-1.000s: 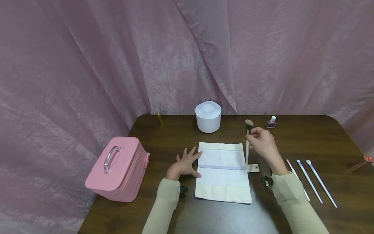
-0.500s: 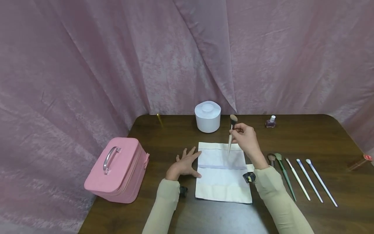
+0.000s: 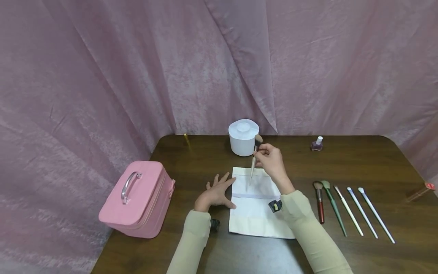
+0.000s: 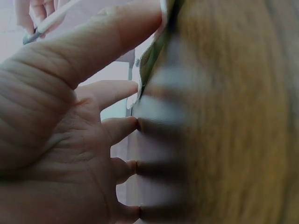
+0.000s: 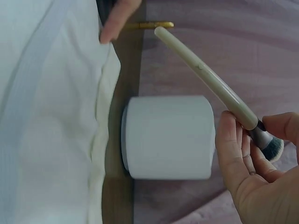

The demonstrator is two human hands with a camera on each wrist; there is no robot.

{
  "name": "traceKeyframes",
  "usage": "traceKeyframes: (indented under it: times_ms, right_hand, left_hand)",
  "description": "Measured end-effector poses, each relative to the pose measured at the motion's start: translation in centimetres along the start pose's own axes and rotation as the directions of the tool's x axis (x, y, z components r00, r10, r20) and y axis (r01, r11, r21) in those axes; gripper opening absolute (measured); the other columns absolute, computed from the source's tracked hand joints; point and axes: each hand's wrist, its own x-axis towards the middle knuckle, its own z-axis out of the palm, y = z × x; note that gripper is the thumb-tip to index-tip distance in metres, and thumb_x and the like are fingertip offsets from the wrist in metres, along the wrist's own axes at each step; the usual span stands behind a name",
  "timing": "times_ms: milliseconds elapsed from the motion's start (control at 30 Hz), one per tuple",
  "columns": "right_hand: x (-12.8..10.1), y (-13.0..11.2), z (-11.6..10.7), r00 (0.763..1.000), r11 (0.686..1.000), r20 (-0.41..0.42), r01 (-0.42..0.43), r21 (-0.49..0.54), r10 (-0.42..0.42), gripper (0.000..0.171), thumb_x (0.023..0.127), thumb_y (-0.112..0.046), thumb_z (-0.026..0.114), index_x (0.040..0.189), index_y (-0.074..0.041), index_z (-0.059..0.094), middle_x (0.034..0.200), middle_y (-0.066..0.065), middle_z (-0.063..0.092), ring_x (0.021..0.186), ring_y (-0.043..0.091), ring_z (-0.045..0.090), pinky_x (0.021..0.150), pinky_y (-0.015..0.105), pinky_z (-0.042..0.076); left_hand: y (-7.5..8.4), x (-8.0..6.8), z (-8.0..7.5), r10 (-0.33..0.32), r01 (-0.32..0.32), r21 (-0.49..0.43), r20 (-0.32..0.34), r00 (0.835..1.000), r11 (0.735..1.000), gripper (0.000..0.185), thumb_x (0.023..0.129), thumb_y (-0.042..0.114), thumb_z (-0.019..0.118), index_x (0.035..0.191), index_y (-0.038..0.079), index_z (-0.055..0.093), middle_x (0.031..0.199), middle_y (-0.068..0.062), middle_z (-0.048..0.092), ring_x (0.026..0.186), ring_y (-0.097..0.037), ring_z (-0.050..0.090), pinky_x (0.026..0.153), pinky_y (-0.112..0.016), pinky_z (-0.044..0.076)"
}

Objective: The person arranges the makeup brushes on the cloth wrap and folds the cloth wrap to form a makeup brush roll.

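Note:
My right hand (image 3: 272, 163) pinches a makeup brush (image 3: 253, 167) near its ferrule, bristles up and pale handle slanting down over the white fabric brush roll (image 3: 253, 224). In the right wrist view, thumb and fingertips hold the brush (image 5: 205, 77) at the dark ferrule, with the handle end free. The roll lies unfolded, with a pocket seam across its middle. My left hand (image 3: 213, 194) rests with spread fingers at the roll's left edge. Up close in the left wrist view, the left hand's fingertips (image 4: 131, 123) meet the edge and tabletop.
Several brushes lie in a row on the right, among them a red-handled brush (image 3: 320, 203) and a green brush (image 3: 335, 209). Behind the roll stands a white lidded canister (image 3: 243, 142). A pink case (image 3: 137, 198) sits left; a nail polish bottle (image 3: 317, 144) stands at the back right.
My right hand has carried the brush leftward from beside the roll's right edge to over its upper left part. The row of brushes behind it has come into view. My left hand stays put.

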Motion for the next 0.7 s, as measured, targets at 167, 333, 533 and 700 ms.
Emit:
traceKeyframes:
  times_ms: [167,333,533,700]
  right_hand:
    - [0.5,0.5,1.3,1.0,1.0,0.014,-0.02,-0.008,0.021,0.019,0.096,0.001,0.062,0.11,0.014,0.059,0.088,0.015,0.063,0.066,0.009,0.062,0.065,0.034,0.06]
    - [0.7,1.2,2.5,0.999,0.999,0.019,-0.033,-0.017,0.034,0.017,0.095,0.001,0.062,0.108,0.012,0.061,0.089,0.014,0.064,0.067,0.013,0.063,0.063,0.029,0.059]
    - [0.8,1.8,3.2,0.999,0.999,0.015,-0.045,-0.025,0.045,0.015,0.095,0.001,0.061,0.106,0.01,0.061,0.098,0.025,0.067,0.068,0.013,0.065,0.066,0.034,0.06]
    - [0.5,2.2,3.6,0.999,0.997,0.01,-0.046,-0.06,0.046,0.015,0.094,0.0,0.062,0.105,0.009,0.062,0.097,0.025,0.068,0.069,0.017,0.067,0.065,0.036,0.06]
  left_hand:
    - [0.2,0.3,-0.1,0.006,-0.006,0.0,-0.006,1.0,1.0,0.101,0.076,0.029,0.092,0.159,0.022,0.035,0.169,-0.007,0.01,0.153,-0.041,-0.005,0.114,-0.07,0.001]
    - [0.2,0.2,-0.2,0.007,-0.007,-0.003,-0.005,1.0,1.0,0.101,0.076,0.029,0.092,0.159,0.022,0.035,0.169,-0.007,0.009,0.153,-0.041,-0.005,0.113,-0.07,0.001]
    - [0.1,0.4,-0.1,0.008,-0.008,-0.001,-0.004,1.0,1.0,0.1,0.076,0.029,0.091,0.159,0.021,0.036,0.169,-0.008,0.01,0.153,-0.042,-0.004,0.113,-0.071,0.001]
    - [0.1,0.5,0.0,0.014,-0.014,0.011,-0.007,1.0,1.0,0.1,0.076,0.03,0.091,0.159,0.02,0.036,0.169,-0.009,0.011,0.152,-0.043,-0.003,0.112,-0.072,0.003]
